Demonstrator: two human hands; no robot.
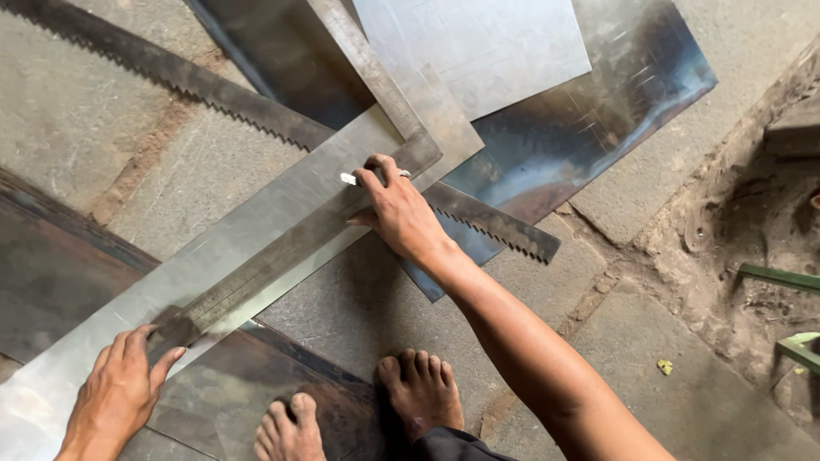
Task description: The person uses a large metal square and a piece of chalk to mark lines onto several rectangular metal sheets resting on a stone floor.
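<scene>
A long strip of shiny sheet metal (256, 213) lies diagonally on the stone floor. On it rests a dark steel square ruler (282, 256), its corner at the upper right. My left hand (115, 397) presses the ruler's lower end down on the strip. My right hand (397, 209) holds a small white marking stick (348, 179) against the ruler's edge near the corner. A ring shows on one finger of that hand.
A long toothed saw blade (196, 81) runs diagonally under the strip and out at the right. Larger metal sheets (581, 128) lie behind. My bare feet (359, 410) stand on a dark sheet. Rubble and green bars (781, 277) lie at the right.
</scene>
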